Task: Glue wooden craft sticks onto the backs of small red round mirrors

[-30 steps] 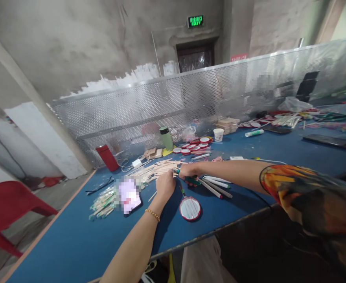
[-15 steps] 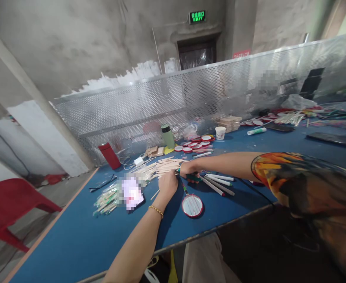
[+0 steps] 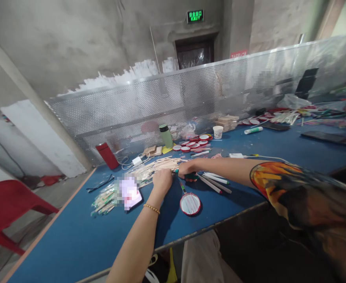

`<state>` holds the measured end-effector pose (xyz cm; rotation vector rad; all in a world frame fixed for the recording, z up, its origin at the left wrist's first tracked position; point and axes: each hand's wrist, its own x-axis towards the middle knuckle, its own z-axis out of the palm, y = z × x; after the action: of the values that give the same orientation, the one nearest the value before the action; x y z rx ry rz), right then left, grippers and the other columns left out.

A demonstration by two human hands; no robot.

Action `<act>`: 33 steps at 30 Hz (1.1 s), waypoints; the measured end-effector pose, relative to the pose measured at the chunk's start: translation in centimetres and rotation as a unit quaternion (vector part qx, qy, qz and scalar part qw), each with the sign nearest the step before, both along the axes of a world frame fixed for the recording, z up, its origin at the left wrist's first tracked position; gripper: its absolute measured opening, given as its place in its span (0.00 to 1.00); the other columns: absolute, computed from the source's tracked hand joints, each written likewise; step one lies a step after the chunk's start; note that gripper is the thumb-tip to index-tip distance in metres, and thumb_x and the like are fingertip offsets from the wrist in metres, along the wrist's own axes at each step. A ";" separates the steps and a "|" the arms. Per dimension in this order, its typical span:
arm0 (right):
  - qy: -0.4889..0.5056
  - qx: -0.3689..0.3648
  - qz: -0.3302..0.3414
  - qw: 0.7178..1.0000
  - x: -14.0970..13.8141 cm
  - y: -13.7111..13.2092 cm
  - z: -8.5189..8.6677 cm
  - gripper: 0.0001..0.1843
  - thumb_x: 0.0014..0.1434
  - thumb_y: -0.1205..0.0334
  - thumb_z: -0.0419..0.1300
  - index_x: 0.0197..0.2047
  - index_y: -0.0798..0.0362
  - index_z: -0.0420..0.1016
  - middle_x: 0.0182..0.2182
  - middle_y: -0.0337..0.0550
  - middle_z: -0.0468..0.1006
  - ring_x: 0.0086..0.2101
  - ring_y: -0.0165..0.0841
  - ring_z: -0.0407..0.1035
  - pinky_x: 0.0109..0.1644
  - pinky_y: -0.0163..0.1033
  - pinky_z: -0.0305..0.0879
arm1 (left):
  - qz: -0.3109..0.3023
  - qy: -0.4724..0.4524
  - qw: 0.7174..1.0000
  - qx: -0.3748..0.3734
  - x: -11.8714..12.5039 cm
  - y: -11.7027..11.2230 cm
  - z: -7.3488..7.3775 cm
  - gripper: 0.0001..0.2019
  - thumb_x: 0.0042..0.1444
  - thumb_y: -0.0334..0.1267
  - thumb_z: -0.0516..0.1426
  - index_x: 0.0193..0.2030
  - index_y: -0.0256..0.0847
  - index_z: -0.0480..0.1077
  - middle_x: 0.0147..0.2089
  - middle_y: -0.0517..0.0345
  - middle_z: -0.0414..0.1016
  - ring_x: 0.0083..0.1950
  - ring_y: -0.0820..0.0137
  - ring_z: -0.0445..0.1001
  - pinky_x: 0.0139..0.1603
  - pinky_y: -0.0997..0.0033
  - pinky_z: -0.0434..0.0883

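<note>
Both my hands meet near the middle of the blue table (image 3: 72,243). My left hand (image 3: 162,181) is closed, knuckles up, at the edge of a pile of pale wooden sticks (image 3: 155,165); what its fingers hold is hidden. My right hand (image 3: 187,169) is closed round a green-handled tool (image 3: 192,177). Just in front of both hands lies a round red-rimmed paddle (image 3: 190,204) with white stripes. Several white pens (image 3: 216,181) lie under my right forearm.
A phone (image 3: 128,193) rests on bundled sticks left of my hands. Further back stand a red flask (image 3: 107,156), a green bottle (image 3: 166,136), red-rimmed discs (image 3: 195,144) and a white cup (image 3: 218,132) before a perforated metal screen (image 3: 131,106). A red chair (image 3: 8,212) stands at the left.
The hands have stayed together at the stick pile with only small shifts; the view has wobbled slightly.
</note>
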<state>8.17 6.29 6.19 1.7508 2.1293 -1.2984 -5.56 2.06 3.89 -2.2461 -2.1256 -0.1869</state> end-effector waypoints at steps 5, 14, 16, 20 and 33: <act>0.021 0.016 -0.006 1.000 0.9 -0.8 0.3 0.05 0.50 0.75 0.55 0.26 0.60 0.71 0.15 0.39 0.71 0.16 0.30 0.68 0.22 0.34 0.69 | -0.001 -0.067 0.997 -0.035 -2.2 1.5 0.0 0.13 0.59 0.34 0.50 0.37 0.40 0.77 0.36 0.52 0.80 0.37 0.67 0.77 0.36 0.73 0.68; -0.014 0.149 0.041 0.988 1.2 -3.8 2.2 0.04 0.51 0.72 0.57 0.26 0.59 0.71 0.22 0.47 0.77 0.21 0.35 0.73 0.24 0.35 0.68 | 0.076 -0.041 0.995 0.051 -2.1 2.1 0.0 0.14 0.59 0.32 0.50 0.45 0.34 0.75 0.50 0.36 0.75 0.52 0.57 0.74 0.48 0.65 0.67; -0.044 0.192 0.055 0.979 1.4 -4.5 2.6 0.02 0.50 0.71 0.58 0.29 0.59 0.73 0.27 0.53 0.79 0.28 0.41 0.77 0.28 0.37 0.69 | 0.087 -0.037 0.989 0.110 -1.9 1.9 0.7 0.15 0.60 0.34 0.51 0.47 0.34 0.75 0.52 0.35 0.73 0.55 0.55 0.71 0.51 0.63 0.65; -0.088 0.268 0.091 0.955 1.9 -5.9 2.6 0.09 0.49 0.71 0.61 0.37 0.60 0.76 0.41 0.63 0.80 0.45 0.51 0.76 0.41 0.43 0.70 | -0.047 -0.130 0.983 0.122 -0.7 1.2 2.0 0.18 0.65 0.40 0.46 0.42 0.39 0.77 0.41 0.48 0.78 0.45 0.64 0.73 0.45 0.69 0.65; -0.171 0.352 0.110 0.913 4.3 -5.9 3.0 0.21 0.56 0.65 0.58 0.53 0.61 0.72 0.50 0.67 0.76 0.51 0.53 0.71 0.48 0.47 0.69 | -0.040 -0.316 0.930 0.185 -0.3 0.6 2.8 0.10 0.57 0.39 0.57 0.31 0.39 0.78 0.32 0.56 0.77 0.38 0.69 0.71 0.40 0.72 0.65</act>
<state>12.43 0.35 9.14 1.6785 2.6355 -0.1233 -5.83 2.65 6.66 -2.2243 -1.9815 -1.3545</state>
